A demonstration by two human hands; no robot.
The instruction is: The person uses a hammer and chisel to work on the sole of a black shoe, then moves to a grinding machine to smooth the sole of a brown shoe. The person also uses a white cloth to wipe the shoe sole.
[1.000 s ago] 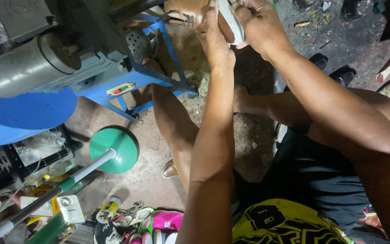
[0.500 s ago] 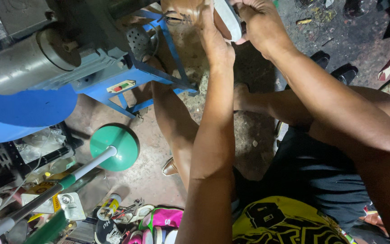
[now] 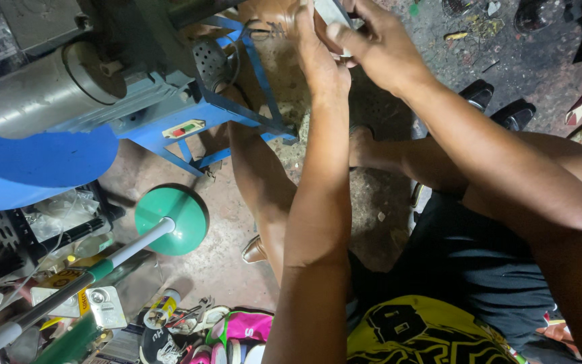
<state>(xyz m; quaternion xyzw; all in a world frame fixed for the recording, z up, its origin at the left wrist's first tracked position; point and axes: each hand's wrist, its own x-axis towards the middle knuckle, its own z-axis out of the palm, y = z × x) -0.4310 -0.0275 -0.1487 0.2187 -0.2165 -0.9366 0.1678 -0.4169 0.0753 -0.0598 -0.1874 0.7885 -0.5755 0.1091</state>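
Both hands are raised at the top edge of the view, working close against each other. The left hand (image 3: 318, 57) is curled around a brown shoe (image 3: 274, 13), and its grip is closed on it, though most of the shoe is cut off by the frame. The right hand (image 3: 378, 44) has its fingers pinched on a pale strip (image 3: 328, 10), which looks like the shoe's sole edge, but too little of it shows to be sure. The two hands touch at the thumbs, and the shoe sits between them, just beside the blue metal frame (image 3: 237, 111) of a machine.

That frame carries a grey motor (image 3: 42, 91) at the upper left, with a small red and green switch (image 3: 183, 128) on the blue panel below it. A round blue disc (image 3: 28, 168) covers the left side under the motor. Near the middle left, a green round base (image 3: 173, 219) stands on the dirty floor (image 3: 203, 269), with a white pole (image 3: 129, 246) slanting away from it toward the lower left corner.

The person sits with bare legs spread, wearing dark shorts (image 3: 479, 269) and a yellow and black shirt (image 3: 426, 334). Along the bottom edge lies a pink sandal (image 3: 244, 327) among small tins and clutter. A pair of black shoes (image 3: 496, 104) rests on the floor at the upper right.
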